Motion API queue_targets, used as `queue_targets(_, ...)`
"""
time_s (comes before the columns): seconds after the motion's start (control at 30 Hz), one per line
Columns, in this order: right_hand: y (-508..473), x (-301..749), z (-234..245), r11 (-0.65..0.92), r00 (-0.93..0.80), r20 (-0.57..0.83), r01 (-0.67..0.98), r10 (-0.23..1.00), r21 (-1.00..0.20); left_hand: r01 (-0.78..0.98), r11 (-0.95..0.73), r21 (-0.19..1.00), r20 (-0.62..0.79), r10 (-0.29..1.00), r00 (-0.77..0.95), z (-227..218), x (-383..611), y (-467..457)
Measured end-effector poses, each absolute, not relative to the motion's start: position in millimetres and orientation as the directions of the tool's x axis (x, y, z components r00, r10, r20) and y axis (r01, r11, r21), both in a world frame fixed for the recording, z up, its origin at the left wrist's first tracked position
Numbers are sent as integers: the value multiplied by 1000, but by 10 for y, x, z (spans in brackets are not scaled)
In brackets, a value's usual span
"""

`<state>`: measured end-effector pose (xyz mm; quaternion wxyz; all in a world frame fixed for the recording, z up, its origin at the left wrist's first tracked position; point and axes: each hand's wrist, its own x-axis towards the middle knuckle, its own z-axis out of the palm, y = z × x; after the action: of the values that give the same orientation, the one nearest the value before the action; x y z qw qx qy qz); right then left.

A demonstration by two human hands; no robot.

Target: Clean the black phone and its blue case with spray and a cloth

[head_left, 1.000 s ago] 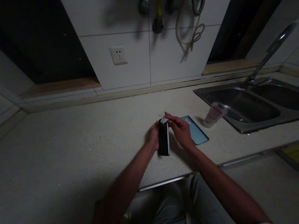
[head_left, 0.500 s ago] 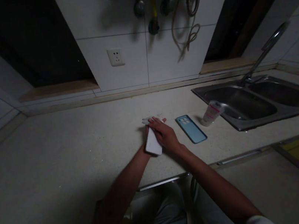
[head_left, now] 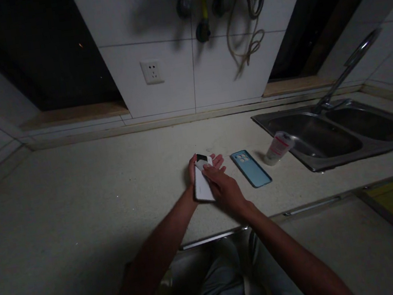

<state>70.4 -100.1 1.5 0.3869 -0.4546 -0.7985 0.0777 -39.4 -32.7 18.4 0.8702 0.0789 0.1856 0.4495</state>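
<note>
My left hand (head_left: 192,174) holds a smartphone (head_left: 203,190) from below, its white back facing up and a dark camera area at the upper end. The thumb lies along the phone's left edge, and the fingertips stick out past the right edge. From the right, my right hand (head_left: 226,188) reaches over the phone. Its bent fingers press a small whitish tissue or cloth (head_left: 202,166) against the phone's back, just below the camera area. A blue phone case (head_left: 253,169) lies on the counter to the right of my hands.
A clear plastic cup (head_left: 278,148) with pink print leans at the edge of the steel double sink (head_left: 315,163). The pale counter (head_left: 112,179) runs along a tiled wall with a socket (head_left: 152,72). Pipes and a tied cord (head_left: 251,49) hang above.
My right hand has moved down the phone with the tissue or cloth, and the dark camera area now shows. The phone sits straighter. Case and cup stay where they were.
</note>
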Motion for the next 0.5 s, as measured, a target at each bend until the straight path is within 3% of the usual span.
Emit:
queue_targets(0.27,-1465,509,107,802,-587,555,507,589,-315,-712,633,304,-146,769,622,210,-451,-357)
queue_targets(0.5,-1091,524,282,652,-467,481,671,742,-354,-696,650,306,-145,754,640,173,-364,-359)
